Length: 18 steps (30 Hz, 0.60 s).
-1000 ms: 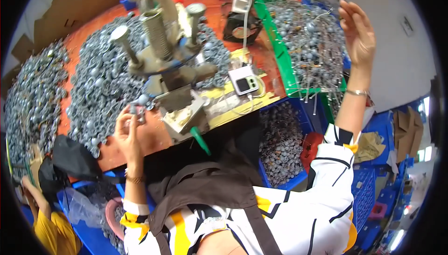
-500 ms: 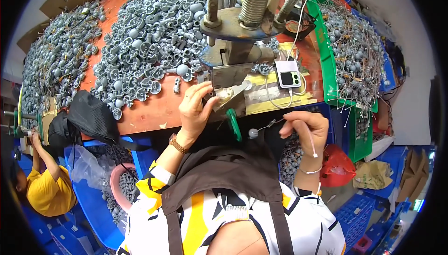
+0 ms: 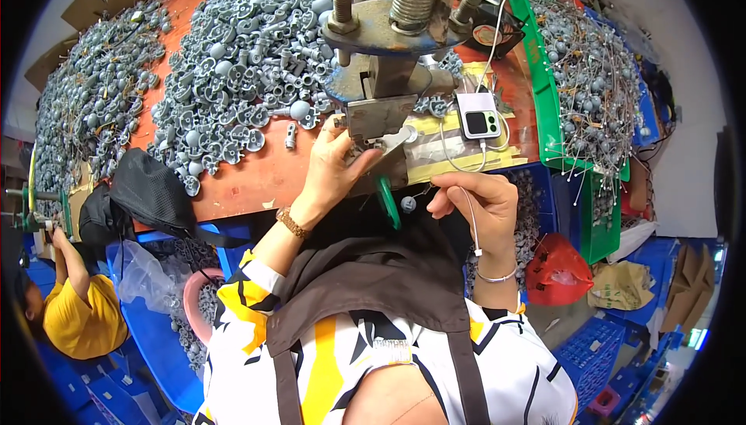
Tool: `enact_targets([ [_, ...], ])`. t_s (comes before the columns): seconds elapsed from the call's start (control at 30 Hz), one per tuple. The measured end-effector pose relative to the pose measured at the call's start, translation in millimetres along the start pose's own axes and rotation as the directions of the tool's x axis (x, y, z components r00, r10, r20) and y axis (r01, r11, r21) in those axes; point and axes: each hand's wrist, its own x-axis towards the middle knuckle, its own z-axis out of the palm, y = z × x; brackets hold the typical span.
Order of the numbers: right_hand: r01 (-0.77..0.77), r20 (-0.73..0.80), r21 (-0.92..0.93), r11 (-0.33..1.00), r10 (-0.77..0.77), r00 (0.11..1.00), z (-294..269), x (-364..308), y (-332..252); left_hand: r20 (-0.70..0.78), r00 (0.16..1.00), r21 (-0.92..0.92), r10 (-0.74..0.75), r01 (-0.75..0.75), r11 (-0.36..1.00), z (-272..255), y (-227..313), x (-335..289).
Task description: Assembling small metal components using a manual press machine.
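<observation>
My left hand (image 3: 332, 167) is at the front of a metal press (image 3: 381, 114), its thumb reaching under the plate and its fingertips partly hidden there. What those fingers pinch, if anything, I cannot make out. My right hand (image 3: 483, 206) pinches a thin white cable (image 3: 471, 211) just right of the press. One end of the cable hangs over the palm with a small white connector (image 3: 478, 252). A small grey ball-shaped part (image 3: 408, 204) dangles left of the right fingertips, beside a green curved handle (image 3: 388, 201) below the press.
Grey plastic parts (image 3: 241, 67) are heaped on the red table (image 3: 233, 192). Wired grey assemblies (image 3: 101, 91) pile up at far left, and more lie in a green tray (image 3: 536, 83). A white device (image 3: 478, 118) sits right of the press. A person in yellow (image 3: 81, 308) works at left.
My right hand has moved left, toward the press, bringing the cable and grey ball part along. My left fingers have gone further in behind the press plate.
</observation>
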Motion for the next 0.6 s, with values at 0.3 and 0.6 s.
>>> enact_targets([
  [0.3, 0.127, -0.045, -0.079, 0.989, -0.131, 0.99, -1.2, 7.8, -6.9, 0.123, 0.992, 0.019, -0.024, 0.022, 1.0, -5.2, -5.0, 7.5],
  [0.6, 0.156, 0.11, -0.15, 0.976, -0.14, 0.984, 11.6, 17.5, 7.6, -0.304, 0.937, -0.004, -0.171, 0.178, 0.984, 6.7, 5.4, -16.7],
])
